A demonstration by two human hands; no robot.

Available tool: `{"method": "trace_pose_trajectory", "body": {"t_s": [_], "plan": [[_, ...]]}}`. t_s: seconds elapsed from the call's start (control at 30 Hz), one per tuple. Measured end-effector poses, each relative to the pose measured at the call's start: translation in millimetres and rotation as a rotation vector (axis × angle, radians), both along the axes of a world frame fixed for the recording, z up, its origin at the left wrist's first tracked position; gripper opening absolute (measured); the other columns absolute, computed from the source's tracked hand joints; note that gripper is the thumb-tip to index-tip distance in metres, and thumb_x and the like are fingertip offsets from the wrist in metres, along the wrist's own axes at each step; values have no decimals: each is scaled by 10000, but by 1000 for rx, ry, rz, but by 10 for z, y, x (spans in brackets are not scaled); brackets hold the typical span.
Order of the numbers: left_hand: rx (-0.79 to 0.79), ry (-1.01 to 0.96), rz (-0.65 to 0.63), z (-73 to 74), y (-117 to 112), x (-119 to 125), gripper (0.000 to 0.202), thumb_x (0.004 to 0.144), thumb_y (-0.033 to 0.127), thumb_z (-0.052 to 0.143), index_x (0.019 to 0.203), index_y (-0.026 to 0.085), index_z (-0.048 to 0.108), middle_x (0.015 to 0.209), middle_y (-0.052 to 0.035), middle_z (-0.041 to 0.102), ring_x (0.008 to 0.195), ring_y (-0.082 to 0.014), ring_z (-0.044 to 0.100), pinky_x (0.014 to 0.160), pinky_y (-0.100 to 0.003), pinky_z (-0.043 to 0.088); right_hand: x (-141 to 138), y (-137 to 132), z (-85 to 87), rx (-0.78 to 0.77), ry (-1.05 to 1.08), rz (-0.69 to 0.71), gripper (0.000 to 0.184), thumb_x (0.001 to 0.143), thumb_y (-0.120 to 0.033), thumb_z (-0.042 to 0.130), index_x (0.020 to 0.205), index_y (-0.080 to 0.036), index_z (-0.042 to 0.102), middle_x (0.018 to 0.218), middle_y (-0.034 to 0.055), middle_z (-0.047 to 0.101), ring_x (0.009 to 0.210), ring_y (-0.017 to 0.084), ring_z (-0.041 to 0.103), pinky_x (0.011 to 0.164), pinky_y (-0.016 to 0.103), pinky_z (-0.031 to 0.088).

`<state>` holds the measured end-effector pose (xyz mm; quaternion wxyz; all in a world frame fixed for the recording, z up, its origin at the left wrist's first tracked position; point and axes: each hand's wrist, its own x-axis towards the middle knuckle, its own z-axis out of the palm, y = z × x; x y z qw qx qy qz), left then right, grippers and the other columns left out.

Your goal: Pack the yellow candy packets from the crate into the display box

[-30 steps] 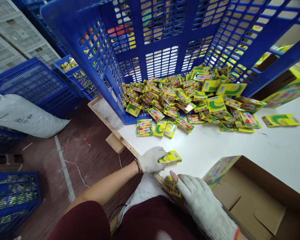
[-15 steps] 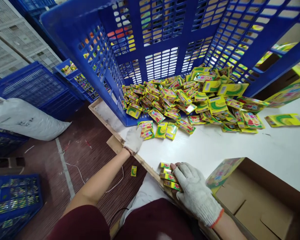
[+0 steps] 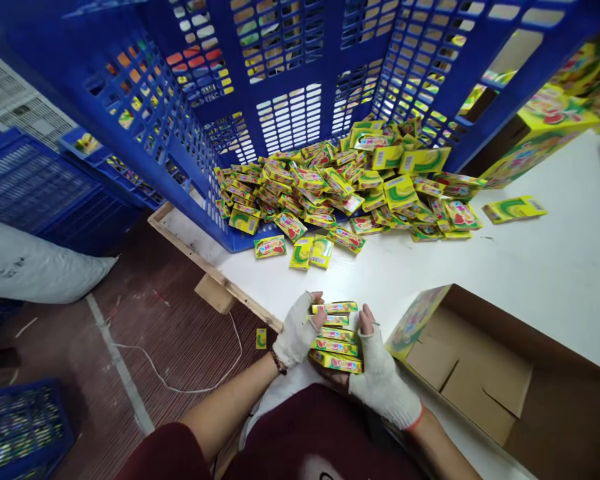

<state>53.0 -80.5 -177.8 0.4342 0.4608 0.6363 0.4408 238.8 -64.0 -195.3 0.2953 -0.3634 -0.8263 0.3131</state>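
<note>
Left hand (image 3: pixel 295 335) and right hand (image 3: pixel 384 385) grasp a row of small yellow boxes (image 3: pixel 336 347) between them, at the bench (image 3: pixel 560 253) edge; bright lettering, unreadable. Loose boxes (image 3: pixel 321 253) beyond show barcodes. White sack (image 3: pixel 40 263): dark marks, illegible.

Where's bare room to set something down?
Widest: white tabletop between open box and lone pack at right. Narrower: between the row of packs and loose packs. Crowded: low in the blue crate, under heaped packs, and between left hand and right hand, around that row.
</note>
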Motion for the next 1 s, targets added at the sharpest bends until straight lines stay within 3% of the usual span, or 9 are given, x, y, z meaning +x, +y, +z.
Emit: {"method": "trace_pose_trajectory", "body": {"t_s": [0.13, 0.3, 0.4, 0.47, 0.57, 0.63, 0.73, 0.83, 1.0], "plan": [[36, 12, 0, -67, 169, 190, 495, 945, 512, 477, 1243, 128, 570, 1160, -138, 641, 1074, -267, 618, 997, -442, 490, -48, 109, -52, 44, 82, -145, 960, 792, -351, 676, 1567, -257, 118, 1386, 187, 425, 1206, 384, 555, 920, 515, 540], [5, 79, -38, -41, 459, 111, 418, 940, 437, 496, 1234, 156, 596, 1116, -110, 668, 1077, -264, 611, 1034, -459, 464, -64, 172, -76, 214, 12, -206, 931, 773, -447, 667, 1549, -210, 211, 1209, 150, 491, 1084, 346, 560, 902, 551, 528], [1, 9, -69, -49, 354, 50, 544, 957, 498, 449, 1379, 157, 487, 1256, -137, 620, 1147, -266, 604, 1029, -447, 481, -43, 136, -90, 182, 15, -189, 953, 793, -495, 626, 1565, -189, 158, 1333, 189, 450, 1205, 382, 517, 954, 571, 506], [27, -43, -142, -60, 201, 50, 747, 899, 572, 530, 1485, 143, 355, 1389, -173, 532, 1240, -298, 566, 1057, -460, 474, -38, 119, -72, 156, 40, -157, 924, 817, -466, 588, 1570, -205, 120, 1420, 194, 390, 1312, 403, 453, 1005, 569, 483], [71, 83, -229, -73, -18, 109, 940, 787, 529, 693, 1532, 129, 283, 1547, -207, 370, 1436, -368, 373, 1197, -525, 328, -32, 102, -3, 139, 34, -146, 849, 826, -321, 572, 1559, -245, 150, 1377, 173, 414, 1271, 379, 498, 982, 528, 508], [56, 183, -205, -82, -96, 157, 824, 837, 429, 648, 1530, 145, 306, 1598, -186, 314, 1500, -345, 274, 1248, -522, 237, -4, 81, 40, 195, 26, -154, 854, 800, -300, 614, 1547, -249, 203, 1274, 152, 466, 1143, 357, 569, 913, 522, 539], [-12, 169, -122, -91, -90, 193, 708, 882, 345, 568, 1522, 162, 327, 1601, -155, 337, 1496, -298, 305, 1255, -484, 248, 77, 35, 26, 213, -28, -129, 906, 791, -346, 653, 1559, -223, 189, 1293, 170, 475, 1166, 374, 559, 942, 544, 522], [-50, 100, -72, -91, -3, 199, 708, 880, 381, 580, 1509, 162, 339, 1585, -149, 365, 1479, -289, 335, 1246, -459, 267, 140, 20, -110, 207, -38, -87, 933, 812, -418, 629, 1573, -186, 141, 1422, 213, 396, 1310, 409, 455, 1010, 576, 477], [-37, 76, -74, -102, 86, 230, 578, 946, 510, 462, 1412, 171, 412, 1444, -148, 494, 1354, -274, 471, 1184, -460, 342, 53, 118, -323, 229, 62, -135, 928, 803, -529, 625, 1554, -210, 184, 1417, 189, 374, 1298, 389, 446, 968, 586, 493]]}}
